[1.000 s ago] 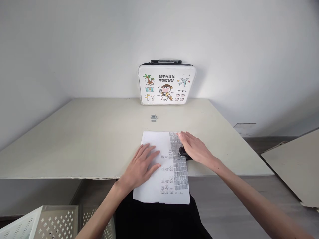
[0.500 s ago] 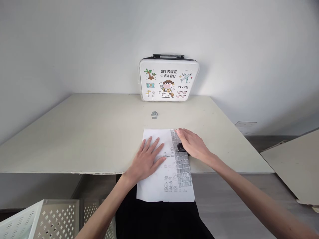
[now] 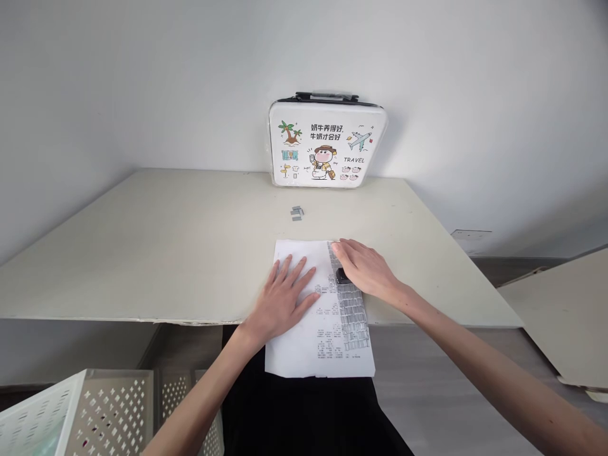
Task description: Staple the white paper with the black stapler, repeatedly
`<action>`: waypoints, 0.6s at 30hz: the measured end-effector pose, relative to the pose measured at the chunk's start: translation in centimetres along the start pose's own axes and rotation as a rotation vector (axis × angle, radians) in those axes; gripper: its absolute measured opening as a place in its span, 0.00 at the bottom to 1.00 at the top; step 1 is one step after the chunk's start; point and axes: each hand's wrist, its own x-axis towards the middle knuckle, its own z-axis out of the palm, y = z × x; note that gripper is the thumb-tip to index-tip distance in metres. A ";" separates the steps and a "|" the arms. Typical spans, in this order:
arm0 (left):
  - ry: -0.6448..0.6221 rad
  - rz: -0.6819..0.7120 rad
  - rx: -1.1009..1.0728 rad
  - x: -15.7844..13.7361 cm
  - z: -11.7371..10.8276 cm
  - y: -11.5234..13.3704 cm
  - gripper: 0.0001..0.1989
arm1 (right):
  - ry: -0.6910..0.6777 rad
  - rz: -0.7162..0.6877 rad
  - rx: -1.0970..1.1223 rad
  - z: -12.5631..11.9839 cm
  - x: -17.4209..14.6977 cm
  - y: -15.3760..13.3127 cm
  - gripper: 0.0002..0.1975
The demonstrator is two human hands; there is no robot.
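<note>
A printed white sheet of paper (image 3: pixel 297 354) lies over the table's front edge, its lower part hanging past it. Down its right side runs a grey brick-like pattern. My left hand (image 3: pixel 284 301) rests flat on the paper's left half, fingers spread, holding nothing. At the right side of the sheet, my right hand (image 3: pixel 368 269) is closed over a black stapler (image 3: pixel 341 276). Only the stapler's dark front end shows; the palm and fingers hide the rest. Beyond the paper sits a small cluster of grey staple strips (image 3: pixel 297 213).
A white cartoon-printed case (image 3: pixel 327 145) with a black handle stands at the back against the wall. The pale table (image 3: pixel 142 253) extends left and right. White perforated baskets (image 3: pixel 114 405) are below at left. Another pale panel (image 3: pixel 560 316) is at far right.
The view has shifted slightly, so everything sits a little higher in the picture. Both hands keep their places on the paper, and a bit less of the stapler shows.
</note>
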 end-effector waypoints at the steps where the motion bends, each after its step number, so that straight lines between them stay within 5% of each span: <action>1: 0.001 -0.003 -0.002 0.0 0.0 0.0 0.30 | -0.003 0.004 -0.008 0.0 0.0 -0.1 0.29; 18: -0.005 -0.034 -0.003 -0.1 0.0 0.4 0.29 | -0.005 0.020 -0.101 0.5 0.2 -0.2 0.24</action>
